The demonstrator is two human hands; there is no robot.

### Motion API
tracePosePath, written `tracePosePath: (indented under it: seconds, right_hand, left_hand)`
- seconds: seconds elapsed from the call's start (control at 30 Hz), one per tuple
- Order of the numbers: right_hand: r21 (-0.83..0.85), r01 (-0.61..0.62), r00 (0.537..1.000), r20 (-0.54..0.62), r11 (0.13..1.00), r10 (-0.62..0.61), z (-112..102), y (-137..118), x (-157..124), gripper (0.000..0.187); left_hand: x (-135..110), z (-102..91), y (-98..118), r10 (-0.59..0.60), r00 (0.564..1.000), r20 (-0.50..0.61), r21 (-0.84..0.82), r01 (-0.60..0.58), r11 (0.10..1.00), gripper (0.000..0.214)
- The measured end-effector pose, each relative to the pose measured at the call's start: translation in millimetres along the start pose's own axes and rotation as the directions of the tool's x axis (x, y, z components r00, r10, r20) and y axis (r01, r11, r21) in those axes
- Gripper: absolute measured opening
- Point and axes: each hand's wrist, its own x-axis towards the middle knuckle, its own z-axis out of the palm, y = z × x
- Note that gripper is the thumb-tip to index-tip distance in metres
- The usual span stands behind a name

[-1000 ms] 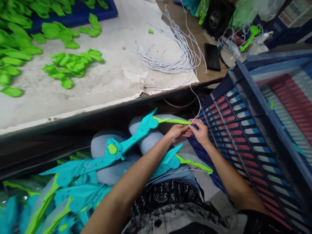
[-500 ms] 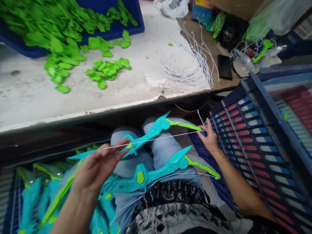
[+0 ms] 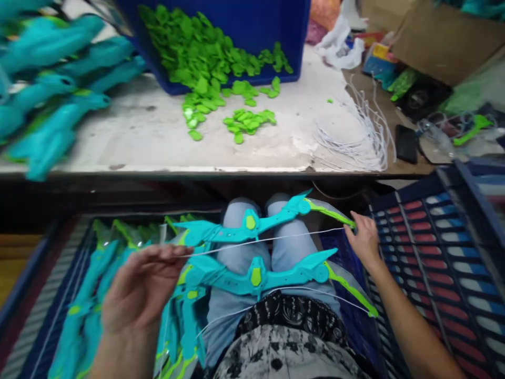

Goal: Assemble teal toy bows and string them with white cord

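Note:
Two teal toy bows with green tips lie across my lap. My right hand grips the green right tip of the farther bow. A white string runs taut from that tip leftwards to my left hand, which pinches its free end. The nearer bow rests just in front of my belly with a white string hanging along it.
A blue crate stands at my right, a bin of teal bows at my left. On the table are a blue tray spilling green pieces, white strings, a black phone and teal bows.
My left hand left my right hand at the bow's tip and pulled the string out leftwards. The bows on my lap now lie more level, and my view swung left.

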Motion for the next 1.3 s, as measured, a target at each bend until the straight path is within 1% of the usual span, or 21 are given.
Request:
tracePosePath:
  seconds: [0.07,0.1,0.13,0.17,0.2,0.23,0.3,0.33,0.37,0.4,0.47,0.53,0.6,0.63,0.7,0.77,0.8,0.9,1.0,1.17,1.3]
  right_hand:
    - [0.036,0.198,0.980,-0.026,0.980,-0.197,7.1,-40.0,15.5,0.032]
    - [0.090,0.318,0.948,-0.012,0.944,-0.318,15.1,-66.5,22.5,0.030]
    - [0.156,0.439,0.895,0.017,0.885,-0.447,25.8,-96.1,28.1,0.029]
    - [0.211,0.545,0.821,0.062,0.812,-0.567,38.7,-127.2,31.9,0.030]
    - [0.248,0.630,0.735,0.117,0.736,-0.668,52.8,-158.4,34.0,0.033]
    - [0.275,0.686,0.650,0.185,0.673,-0.737,66.6,-187.9,34.7,0.037]
    - [0.291,0.733,0.512,0.358,0.614,-0.781,89.2,-236.3,34.7,0.042]
    - [0.283,0.739,0.465,0.441,0.611,-0.767,96.1,-253.3,35.6,0.044]
    - [0.265,0.738,0.436,0.515,0.620,-0.738,100.0,-265.0,38.1,0.046]
    - [0.244,0.733,0.419,0.573,0.635,-0.704,101.1,-271.6,42.6,0.050]
    - [0.230,0.722,0.393,0.640,0.653,-0.660,98.3,-272.1,57.6,0.058]
    - [0.264,0.711,0.349,0.673,0.652,-0.652,94.5,-262.3,77.1,0.061]
    - [0.327,0.682,0.304,0.687,0.655,-0.660,94.2,-249.6,95.1,0.058]
    - [0.361,0.656,0.291,0.689,0.663,-0.663,95.6,-243.8,102.2,0.057]
    - [0.416,0.595,0.284,0.691,0.687,-0.664,100.0,-235.2,111.5,0.057]
    - [0.443,0.559,0.279,0.695,0.701,-0.662,104.2,-230.8,115.2,0.057]
    - [0.443,0.551,0.281,0.700,0.708,-0.656,105.5,-229.8,115.7,0.056]
    - [0.444,0.536,0.296,0.697,0.718,-0.653,106.1,-229.4,115.1,0.056]
    - [0.467,0.526,0.308,0.674,0.711,-0.671,105.0,-229.7,114.2,0.054]
    - [0.466,0.534,0.317,0.664,0.706,-0.678,104.9,-229.0,113.5,0.054]
    - [0.454,0.547,0.325,0.660,0.704,-0.678,104.0,-228.9,112.7,0.054]
  left_hand:
    - [-11.7,-4.8,-13.8,-0.008,0.998,0.065,0.062,0.004,0.998,0.035]
    - [-17.5,-5.2,-21.5,-0.042,0.995,0.094,0.084,0.034,0.996,0.039]
    - [-22.9,-4.4,-28.8,-0.083,0.990,0.118,0.093,0.072,0.993,0.042]
    - [-27.7,-2.9,-35.4,-0.122,0.982,0.142,0.090,0.110,0.990,0.045]
    - [-31.7,-0.9,-40.7,-0.158,0.973,0.168,0.080,0.146,0.986,0.048]
    - [-34.8,1.1,-44.5,-0.187,0.963,0.196,0.065,0.177,0.982,0.050]
    - [-38.4,3.6,-47.3,-0.223,0.940,0.258,0.038,0.220,0.975,0.047]
    - [-38.9,3.6,-46.5,-0.232,0.930,0.286,0.023,0.235,0.972,0.044]
    - [-38.7,2.8,-44.5,-0.233,0.922,0.309,0.002,0.244,0.970,0.041]
    - [-37.8,1.1,-41.7,-0.220,0.921,0.322,-0.029,0.241,0.970,0.039]
    - [-33.9,-4.5,-34.5,-0.151,0.941,0.302,-0.112,0.192,0.975,0.035]
    - [-26.7,-12.0,-26.7,-0.050,0.978,0.205,-0.186,0.089,0.978,0.033]
    - [-15.4,-20.9,-18.9,0.061,0.997,0.046,-0.214,-0.049,0.975,0.035]
    - [-8.1,-25.6,-15.0,0.120,0.992,-0.045,-0.206,-0.126,0.970,0.036]
    - [9.4,-34.8,-7.3,0.235,0.951,-0.201,-0.145,-0.266,0.953,0.037]
    - [29.3,-42.7,-0.2,0.310,0.913,-0.266,-0.051,-0.334,0.941,0.037]
    - [39.6,-45.6,2.9,0.327,0.908,-0.262,-0.001,-0.339,0.941,0.036]
    - [67.8,-49.9,10.0,0.360,0.912,-0.198,0.140,-0.337,0.931,0.033]
    - [87.1,-49.8,15.1,0.412,0.900,-0.142,0.244,-0.372,0.896,0.027]
    - [97.9,-50.9,23.5,0.467,0.881,-0.070,0.359,-0.415,0.836,0.020]
    - [100.4,-54.2,26.7,0.487,0.872,-0.059,0.411,-0.423,0.808,0.016]
